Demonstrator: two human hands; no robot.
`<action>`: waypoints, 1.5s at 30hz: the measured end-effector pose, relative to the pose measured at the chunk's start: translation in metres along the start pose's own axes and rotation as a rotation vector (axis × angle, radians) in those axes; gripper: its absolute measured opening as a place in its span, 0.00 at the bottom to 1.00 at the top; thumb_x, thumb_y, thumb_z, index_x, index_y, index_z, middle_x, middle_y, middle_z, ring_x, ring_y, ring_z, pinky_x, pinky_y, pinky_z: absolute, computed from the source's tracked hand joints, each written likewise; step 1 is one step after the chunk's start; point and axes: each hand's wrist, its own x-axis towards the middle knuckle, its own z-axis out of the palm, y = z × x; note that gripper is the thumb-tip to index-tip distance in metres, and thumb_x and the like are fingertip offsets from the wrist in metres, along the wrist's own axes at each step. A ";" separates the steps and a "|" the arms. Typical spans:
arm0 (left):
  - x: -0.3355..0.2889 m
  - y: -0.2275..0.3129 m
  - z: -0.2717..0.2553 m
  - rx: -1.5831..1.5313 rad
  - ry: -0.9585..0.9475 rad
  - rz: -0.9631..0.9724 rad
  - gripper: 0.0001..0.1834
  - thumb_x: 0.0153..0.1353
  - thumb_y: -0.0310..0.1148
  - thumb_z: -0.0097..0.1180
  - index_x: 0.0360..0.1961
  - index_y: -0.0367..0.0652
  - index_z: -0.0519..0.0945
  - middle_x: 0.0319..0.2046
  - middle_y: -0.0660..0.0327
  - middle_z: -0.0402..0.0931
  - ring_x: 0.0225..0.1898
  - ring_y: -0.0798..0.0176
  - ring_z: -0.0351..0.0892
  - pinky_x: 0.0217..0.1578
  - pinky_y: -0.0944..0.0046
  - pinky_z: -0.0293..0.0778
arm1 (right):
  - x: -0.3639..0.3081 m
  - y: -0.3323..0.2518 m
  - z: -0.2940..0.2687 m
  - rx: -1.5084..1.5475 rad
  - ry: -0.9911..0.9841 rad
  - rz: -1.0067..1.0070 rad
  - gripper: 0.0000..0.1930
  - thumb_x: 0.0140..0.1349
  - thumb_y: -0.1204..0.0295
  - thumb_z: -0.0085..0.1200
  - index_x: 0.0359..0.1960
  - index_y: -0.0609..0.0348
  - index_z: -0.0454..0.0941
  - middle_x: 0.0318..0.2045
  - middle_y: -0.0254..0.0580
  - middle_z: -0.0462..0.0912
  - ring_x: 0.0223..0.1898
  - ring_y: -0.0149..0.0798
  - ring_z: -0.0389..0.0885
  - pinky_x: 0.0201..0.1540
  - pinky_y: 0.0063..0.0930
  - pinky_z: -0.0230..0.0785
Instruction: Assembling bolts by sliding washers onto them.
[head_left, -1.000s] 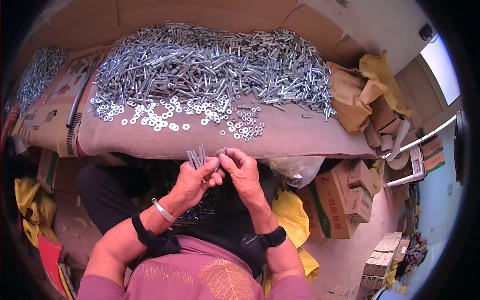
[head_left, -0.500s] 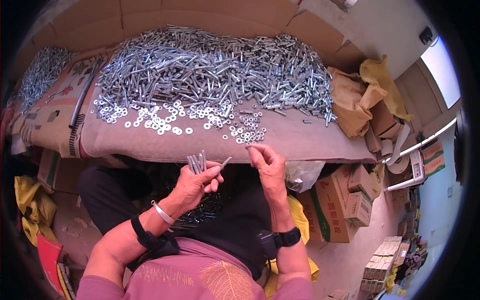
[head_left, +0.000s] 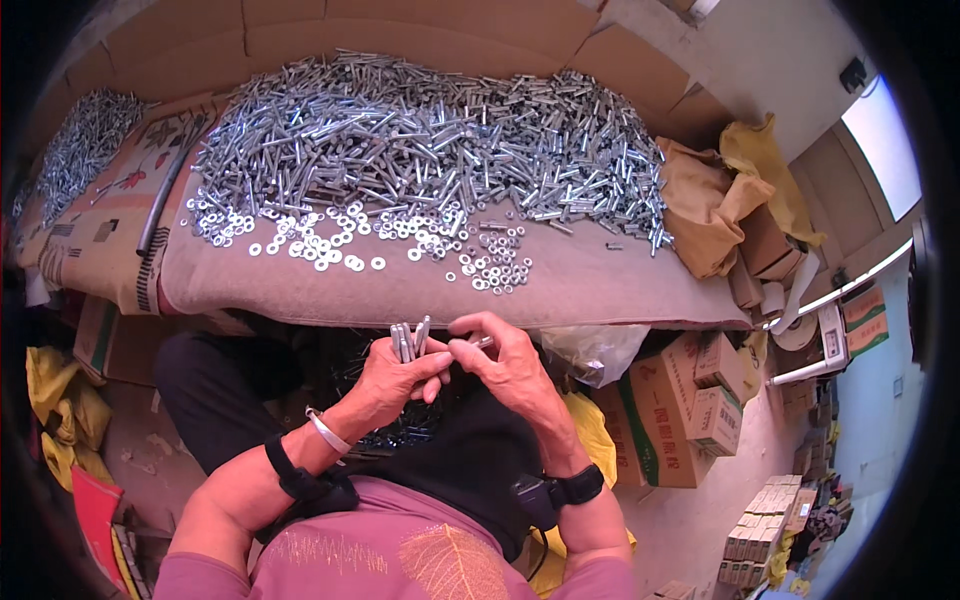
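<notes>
My left hand (head_left: 388,382) is closed around several silver metal bolts (head_left: 405,343), whose ends stick up past its fingers. Close against it on the right, my right hand (head_left: 512,372) pinches a small metal piece (head_left: 483,341) that looks like the end of a bolt; its fingers cover most of it. Whether a nut sits on that end cannot be seen. Beyond the hands, loose hex nuts (head_left: 497,272) and flat washers (head_left: 322,243) lie spread on the padded surface (head_left: 600,290), in front of a long heap of bolts (head_left: 420,140).
A smaller heap of bolts (head_left: 88,145) lies far left, near a metal tube (head_left: 165,205). Brown sacking (head_left: 700,205) is bunched at the right end. Cardboard boxes (head_left: 655,420) and a clear plastic bag (head_left: 595,352) are beside my right knee. Dark metal parts (head_left: 400,430) lie below my hands.
My right hand has come back from the edge by the nuts, moving down and left to meet my left hand. The bolt that pointed right from my left hand is now hidden among the fingers.
</notes>
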 end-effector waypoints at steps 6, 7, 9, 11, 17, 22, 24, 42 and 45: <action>0.000 0.006 0.003 -0.113 0.059 0.055 0.14 0.62 0.28 0.54 0.46 0.29 0.74 0.30 0.53 0.79 0.25 0.66 0.80 0.24 0.74 0.76 | 0.012 0.009 0.002 0.349 0.204 0.035 0.09 0.64 0.70 0.50 0.37 0.65 0.73 0.23 0.36 0.79 0.26 0.25 0.76 0.29 0.20 0.69; 0.001 0.006 0.002 -0.115 0.060 0.057 0.14 0.62 0.28 0.54 0.46 0.29 0.74 0.30 0.53 0.79 0.25 0.66 0.80 0.24 0.74 0.76 | 0.012 0.003 0.010 0.285 0.153 0.019 0.09 0.64 0.71 0.50 0.36 0.66 0.73 0.22 0.35 0.79 0.24 0.26 0.76 0.27 0.20 0.69; 0.002 0.005 0.000 -0.116 0.074 0.055 0.18 0.63 0.30 0.53 0.50 0.29 0.72 0.30 0.54 0.79 0.28 0.65 0.81 0.28 0.73 0.78 | 0.014 0.000 0.030 0.243 0.164 0.010 0.09 0.63 0.71 0.50 0.35 0.68 0.72 0.23 0.37 0.80 0.23 0.26 0.76 0.26 0.21 0.70; 0.002 0.002 -0.008 -0.110 0.079 0.037 0.17 0.63 0.30 0.53 0.49 0.29 0.72 0.31 0.53 0.79 0.28 0.65 0.81 0.29 0.73 0.78 | 0.017 0.001 0.030 0.107 0.153 0.013 0.10 0.63 0.71 0.50 0.36 0.69 0.72 0.24 0.41 0.81 0.24 0.26 0.78 0.28 0.23 0.70; -0.001 0.005 -0.025 -0.200 0.119 0.007 0.14 0.62 0.30 0.54 0.45 0.31 0.73 0.31 0.52 0.79 0.28 0.66 0.81 0.28 0.74 0.78 | 0.038 0.005 0.025 -0.164 0.338 -0.144 0.11 0.60 0.70 0.52 0.42 0.63 0.74 0.24 0.48 0.79 0.23 0.40 0.78 0.28 0.32 0.70; 0.000 0.007 -0.028 -0.246 0.175 0.003 0.14 0.62 0.31 0.54 0.44 0.32 0.72 0.30 0.51 0.79 0.25 0.68 0.80 0.26 0.76 0.76 | 0.063 0.023 0.018 -0.625 0.494 -0.295 0.08 0.54 0.71 0.55 0.35 0.59 0.75 0.30 0.44 0.76 0.37 0.45 0.73 0.42 0.38 0.62; 0.003 0.006 -0.029 -0.214 0.165 0.038 0.15 0.62 0.32 0.55 0.43 0.31 0.71 0.28 0.51 0.79 0.23 0.69 0.79 0.22 0.77 0.73 | 0.072 0.028 0.021 -0.773 0.494 -0.328 0.07 0.54 0.71 0.55 0.34 0.59 0.75 0.29 0.43 0.75 0.36 0.44 0.73 0.42 0.38 0.62; 0.003 0.015 -0.039 -0.211 0.258 0.129 0.16 0.63 0.33 0.53 0.44 0.29 0.71 0.25 0.52 0.78 0.19 0.70 0.76 0.17 0.78 0.68 | 0.119 0.026 0.053 -1.035 0.517 -0.565 0.02 0.49 0.75 0.49 0.25 0.58 0.73 0.25 0.40 0.71 0.32 0.42 0.72 0.43 0.38 0.61; 0.002 0.015 -0.040 -0.216 0.269 0.142 0.16 0.63 0.33 0.53 0.43 0.29 0.71 0.26 0.52 0.78 0.19 0.70 0.76 0.17 0.78 0.68 | 0.118 0.023 0.054 -1.079 0.484 -0.583 0.02 0.49 0.75 0.49 0.25 0.57 0.73 0.26 0.40 0.72 0.33 0.41 0.73 0.43 0.38 0.62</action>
